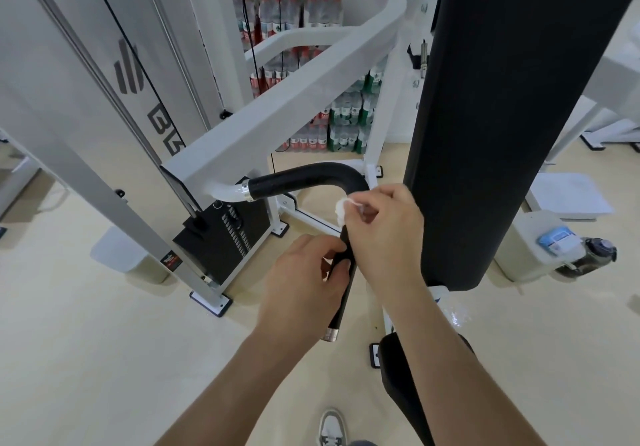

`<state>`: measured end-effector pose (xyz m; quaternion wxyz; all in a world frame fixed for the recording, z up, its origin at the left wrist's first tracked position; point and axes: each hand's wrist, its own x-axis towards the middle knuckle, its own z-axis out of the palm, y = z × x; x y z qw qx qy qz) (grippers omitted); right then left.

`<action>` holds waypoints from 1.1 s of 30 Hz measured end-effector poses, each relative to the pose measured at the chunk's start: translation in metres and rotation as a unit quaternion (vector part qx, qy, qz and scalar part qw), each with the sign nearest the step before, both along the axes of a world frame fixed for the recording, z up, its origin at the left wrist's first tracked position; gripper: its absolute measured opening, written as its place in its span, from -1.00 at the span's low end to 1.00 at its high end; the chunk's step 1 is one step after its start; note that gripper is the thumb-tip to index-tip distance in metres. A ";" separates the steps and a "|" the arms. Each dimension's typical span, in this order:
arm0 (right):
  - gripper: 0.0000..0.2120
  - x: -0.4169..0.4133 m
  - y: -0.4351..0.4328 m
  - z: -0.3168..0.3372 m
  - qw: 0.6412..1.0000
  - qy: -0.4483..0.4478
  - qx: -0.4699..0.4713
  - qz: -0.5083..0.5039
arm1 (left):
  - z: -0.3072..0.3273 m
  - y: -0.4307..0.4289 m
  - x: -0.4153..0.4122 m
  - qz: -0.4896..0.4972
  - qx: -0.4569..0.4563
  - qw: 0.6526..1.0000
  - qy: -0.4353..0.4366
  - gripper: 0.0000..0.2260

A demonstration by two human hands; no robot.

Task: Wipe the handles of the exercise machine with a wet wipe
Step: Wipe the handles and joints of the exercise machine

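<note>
Pale gym flooring (86,341) and stacked packs of bottled water (287,12) form the backdrop to a white exercise machine (242,123) whose arm ends in a black curved handle (311,177). Right hand (384,237): grip clenched around the handle's upper straight section, just below the bend, with a crumpled white wet wipe (341,208) pressed between fingers and handle; a small wad of the wipe protrudes on the side facing the bend. Left hand (304,282): grip closed on the same handle directly below the right grip, the two nearly touching, apparently steadying the bar. Beyond the left grip the handle runs on to its metal end cap (330,334), bare of any hand. A tall black pad (502,116) stands just to the right of the right grip. Progress, as a judgement: wiping of this handle is under way at mid-length; whether the curved portion above the right grip or the lower length toward the cap has been cleaned cannot be told, since no moisture shows. Any other handle of the machine lies out of view and presumably remains to be wiped.
</note>
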<state>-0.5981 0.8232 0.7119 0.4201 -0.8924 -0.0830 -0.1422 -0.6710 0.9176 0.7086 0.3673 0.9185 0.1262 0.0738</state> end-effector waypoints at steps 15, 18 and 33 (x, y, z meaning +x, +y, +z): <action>-0.83 -0.006 -0.014 0.011 0.998 0.031 0.043 0.026 | 0.012 0.001 0.043 -0.001 0.001 0.996 -0.095 -0.87; -0.90 0.018 -0.009 0.018 1.000 -0.001 -0.002 0.024 | 0.005 -0.001 0.034 -0.019 0.009 0.997 -0.075 -0.84; -0.82 0.034 -0.004 0.020 0.965 -0.140 -0.197 0.101 | 0.001 -0.002 0.019 -0.028 0.001 0.998 -0.062 -0.74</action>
